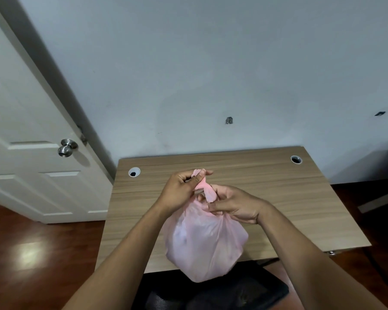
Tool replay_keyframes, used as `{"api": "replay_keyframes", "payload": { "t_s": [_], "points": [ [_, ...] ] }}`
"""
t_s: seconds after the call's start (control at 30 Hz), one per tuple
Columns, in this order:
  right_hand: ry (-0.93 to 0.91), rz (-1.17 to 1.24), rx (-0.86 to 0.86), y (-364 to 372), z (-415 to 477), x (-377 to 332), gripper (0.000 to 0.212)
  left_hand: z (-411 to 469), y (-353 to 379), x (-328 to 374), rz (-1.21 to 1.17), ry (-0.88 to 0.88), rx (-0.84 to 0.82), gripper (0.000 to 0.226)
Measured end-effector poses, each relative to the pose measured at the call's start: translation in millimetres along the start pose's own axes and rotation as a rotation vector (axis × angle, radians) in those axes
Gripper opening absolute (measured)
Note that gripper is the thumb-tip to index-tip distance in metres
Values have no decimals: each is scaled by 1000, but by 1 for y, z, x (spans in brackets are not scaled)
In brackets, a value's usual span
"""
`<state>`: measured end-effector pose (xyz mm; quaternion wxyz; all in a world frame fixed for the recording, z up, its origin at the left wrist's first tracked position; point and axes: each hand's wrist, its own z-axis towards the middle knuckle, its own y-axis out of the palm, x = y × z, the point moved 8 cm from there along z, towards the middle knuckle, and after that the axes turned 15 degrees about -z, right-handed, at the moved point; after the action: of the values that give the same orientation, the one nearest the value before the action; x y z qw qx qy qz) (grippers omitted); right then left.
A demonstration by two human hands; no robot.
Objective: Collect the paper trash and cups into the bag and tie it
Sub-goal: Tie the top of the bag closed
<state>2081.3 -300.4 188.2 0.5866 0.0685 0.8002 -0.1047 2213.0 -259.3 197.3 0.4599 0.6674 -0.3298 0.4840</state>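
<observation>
The pink plastic bag [205, 240] sits low in the view, at about 6 o'clock, bulging and full. Its body overlaps the near edge of the wooden desk [278, 193], and I cannot tell whether it rests there or hangs. Pale shapes show faintly through the film, too blurred to name. The top is gathered into a twisted neck that rises toward 12 o'clock.

At the bag's 11 o'clock, the left hand [179, 193] pinches the upper end of that twist between thumb and curled fingers. At the bag's 1 o'clock, the right hand [235, 205] has its fingers curled tight round the neck just below.

The desk carries two round cable holes, one at its 10 o'clock corner [134, 171] and one at its 2 o'clock corner [296, 159]. A black chair [211, 294] lies under the bag at 6 o'clock. A white door [20, 130] with a metal knob [67, 148] stands at 9 o'clock, above a glossy reddish floor [31, 253].
</observation>
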Motion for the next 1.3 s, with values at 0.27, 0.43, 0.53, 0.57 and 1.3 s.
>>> {"api": "replay_keyframes", "payload": {
  "t_s": [0.27, 0.43, 0.53, 0.57, 1.3],
  "points": [
    [75, -216, 297, -16, 8, 6, 63, -1, -13, -16, -18, -71, 53, 41],
    [139, -356, 381, -19, 9, 22, 71, -8, -25, -39, -8, -146, 100, 40],
    [121, -354, 280, -6, 9, 26, 53, -11, -29, -51, 11, -188, 106, 37],
    [106, -402, 243, -3, 8, 28, 43, -13, -30, -54, 1, -200, 114, 35],
    [275, -1120, 428, -24, 12, 88, 38, -16, -101, -96, 560, -153, 452, 57]
  ]
}}
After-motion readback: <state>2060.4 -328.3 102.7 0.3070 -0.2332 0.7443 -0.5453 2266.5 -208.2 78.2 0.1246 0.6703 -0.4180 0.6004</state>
